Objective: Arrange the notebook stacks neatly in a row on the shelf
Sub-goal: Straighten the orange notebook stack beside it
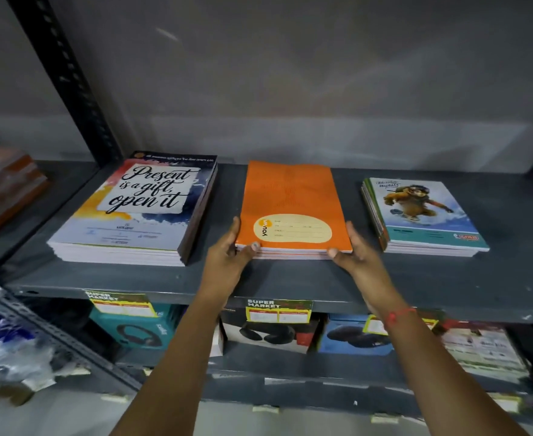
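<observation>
With both hands clamped on the orange stack, left hand and right hand pinching its near corners, I see its long axis running toward the shelf back edge.

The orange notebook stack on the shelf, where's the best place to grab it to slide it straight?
Grip the orange notebook stack at its two near corners from the open front, as the left hand and right hand do; it lies flat, walled behind.

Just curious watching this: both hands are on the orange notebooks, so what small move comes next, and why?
Probably a slight clockwise twist: the orange stack, held by the left hand and right hand, leans left at its far end.
</observation>
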Tool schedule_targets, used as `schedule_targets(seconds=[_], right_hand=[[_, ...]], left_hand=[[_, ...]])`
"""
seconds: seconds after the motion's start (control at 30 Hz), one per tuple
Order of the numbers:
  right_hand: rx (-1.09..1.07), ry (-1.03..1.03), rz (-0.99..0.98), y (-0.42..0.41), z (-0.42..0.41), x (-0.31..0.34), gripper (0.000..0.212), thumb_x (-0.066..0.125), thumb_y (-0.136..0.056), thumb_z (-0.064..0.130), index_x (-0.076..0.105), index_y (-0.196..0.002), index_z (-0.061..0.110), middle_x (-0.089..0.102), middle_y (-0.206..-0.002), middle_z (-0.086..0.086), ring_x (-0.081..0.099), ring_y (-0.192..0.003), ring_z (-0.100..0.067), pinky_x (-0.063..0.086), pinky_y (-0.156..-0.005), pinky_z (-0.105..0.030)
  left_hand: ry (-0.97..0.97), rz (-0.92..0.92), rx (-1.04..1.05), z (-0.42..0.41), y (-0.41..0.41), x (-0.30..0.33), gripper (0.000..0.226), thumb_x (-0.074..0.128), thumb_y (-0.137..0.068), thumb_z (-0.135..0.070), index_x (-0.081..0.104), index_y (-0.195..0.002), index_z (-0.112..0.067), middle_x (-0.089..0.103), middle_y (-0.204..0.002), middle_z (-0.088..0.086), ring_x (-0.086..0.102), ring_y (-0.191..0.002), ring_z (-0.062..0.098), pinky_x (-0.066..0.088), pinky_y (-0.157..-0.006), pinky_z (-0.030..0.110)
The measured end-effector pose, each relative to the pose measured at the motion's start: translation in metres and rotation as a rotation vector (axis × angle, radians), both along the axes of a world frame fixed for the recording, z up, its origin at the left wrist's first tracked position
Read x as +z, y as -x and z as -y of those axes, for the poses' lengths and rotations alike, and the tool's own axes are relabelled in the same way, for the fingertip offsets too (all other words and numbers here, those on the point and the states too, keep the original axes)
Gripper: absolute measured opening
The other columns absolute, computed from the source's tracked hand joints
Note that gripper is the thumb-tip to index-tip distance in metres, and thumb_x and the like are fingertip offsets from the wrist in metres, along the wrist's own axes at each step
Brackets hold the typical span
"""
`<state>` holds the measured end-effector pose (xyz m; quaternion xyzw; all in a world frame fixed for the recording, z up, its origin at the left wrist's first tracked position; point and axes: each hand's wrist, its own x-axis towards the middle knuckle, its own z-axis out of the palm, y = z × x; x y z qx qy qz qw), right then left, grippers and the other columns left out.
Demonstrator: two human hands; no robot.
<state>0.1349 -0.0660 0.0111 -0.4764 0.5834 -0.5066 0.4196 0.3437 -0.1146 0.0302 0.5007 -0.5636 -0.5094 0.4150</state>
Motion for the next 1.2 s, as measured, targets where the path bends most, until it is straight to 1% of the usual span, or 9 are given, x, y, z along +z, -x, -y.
schedule_targets(seconds=[0.07,0.23,0.37,0.5,0.6,0.77,0.93,1.1,1.2], right_hand=[[0.011,-0.009,0.000,0.000,0.000,0.000,0.065,0.057,-0.089,0.016,0.027,-0.146,0.028,0.058,-0.121,0.021,0.052,-0.109,0.011,0.042,-0.089,-0.003],[-0.025,0.032,0.028,0.001,0.000,-0.005,0.078,0.059,-0.088,0.012,0.013,-0.150,0.022,0.053,-0.130,0.014,0.047,-0.122,-0.006,0.033,-0.109,-0.025],[-0.048,0.038,0.029,0.002,0.002,-0.008,0.073,0.059,-0.088,0.008,0.020,-0.148,0.021,0.054,-0.112,0.030,0.053,-0.105,0.013,0.041,-0.098,-0.011],[-0.083,0.054,0.056,0.001,0.004,-0.009,0.071,0.059,-0.087,0.007,0.023,-0.147,0.017,0.054,-0.126,0.016,0.055,-0.107,0.005,0.043,-0.094,-0.006],[-0.087,0.057,0.060,-0.002,0.005,-0.007,0.067,0.057,-0.088,0.004,0.024,-0.147,0.014,0.053,-0.130,0.009,0.054,-0.105,0.006,0.042,-0.083,0.003],[-0.127,0.055,0.038,-0.005,0.005,-0.005,0.065,0.057,-0.088,0.006,0.029,-0.145,0.014,0.056,-0.122,0.012,0.054,-0.099,0.012,0.043,-0.083,0.002],[-0.176,0.057,0.010,-0.007,0.003,-0.003,0.065,0.058,-0.088,0.008,0.028,-0.146,0.014,0.056,-0.122,0.011,0.054,-0.112,-0.005,0.038,-0.105,-0.022],[-0.182,0.036,-0.013,-0.011,0.003,0.000,0.065,0.058,-0.088,0.010,0.028,-0.145,0.015,0.057,-0.120,0.011,0.055,-0.106,-0.001,0.042,-0.089,-0.007],[-0.193,0.026,-0.023,-0.012,0.003,0.002,0.065,0.058,-0.089,0.012,0.027,-0.146,0.015,0.057,-0.122,0.009,0.053,-0.110,-0.004,0.040,-0.094,-0.011]], left_hand=[[-0.017,-0.008,0.000,-0.001,-0.001,0.001,0.068,0.059,-0.088,-0.010,0.026,-0.147,-0.017,0.056,-0.102,-0.021,0.054,-0.097,0.002,0.038,-0.096,0.021],[-0.048,-0.047,0.008,0.000,-0.005,-0.002,0.069,0.058,-0.087,-0.003,0.027,-0.147,-0.017,0.059,-0.112,-0.008,0.054,-0.108,0.011,0.039,-0.102,0.027],[-0.034,-0.080,0.047,0.003,-0.006,-0.005,0.063,0.058,-0.086,0.000,0.036,-0.143,-0.015,0.062,-0.105,-0.011,0.058,-0.097,0.006,0.042,-0.103,0.027],[-0.026,-0.109,0.081,0.006,-0.004,-0.010,0.059,0.058,-0.085,0.004,0.042,-0.139,-0.011,0.062,-0.102,-0.013,0.058,-0.086,-0.004,0.052,-0.072,0.003],[-0.022,-0.113,0.122,0.008,-0.002,-0.012,0.057,0.060,-0.084,0.005,0.044,-0.137,-0.009,0.063,-0.094,-0.018,0.058,-0.081,-0.005,0.050,-0.062,-0.001],[-0.020,-0.107,0.158,0.010,-0.001,-0.015,0.055,0.062,-0.083,0.003,0.048,-0.135,-0.010,0.066,-0.095,-0.014,0.059,-0.078,-0.006,0.050,-0.063,-0.002],[0.011,-0.085,0.197,0.010,0.002,-0.016,0.054,0.064,-0.083,0.000,0.050,-0.134,-0.010,0.063,-0.089,-0.017,0.056,-0.070,-0.005,0.045,-0.055,-0.004],[0.043,-0.069,0.230,0.012,0.004,-0.018,0.053,0.066,-0.082,-0.002,0.051,-0.132,-0.009,0.062,-0.104,-0.008,0.054,-0.073,-0.007,0.046,-0.060,-0.004],[0.062,-0.048,0.245,0.012,0.004,-0.018,0.052,0.067,-0.081,-0.006,0.053,-0.131,-0.010,0.061,-0.106,-0.010,0.055,-0.077,-0.007,0.048,-0.067,-0.004]])
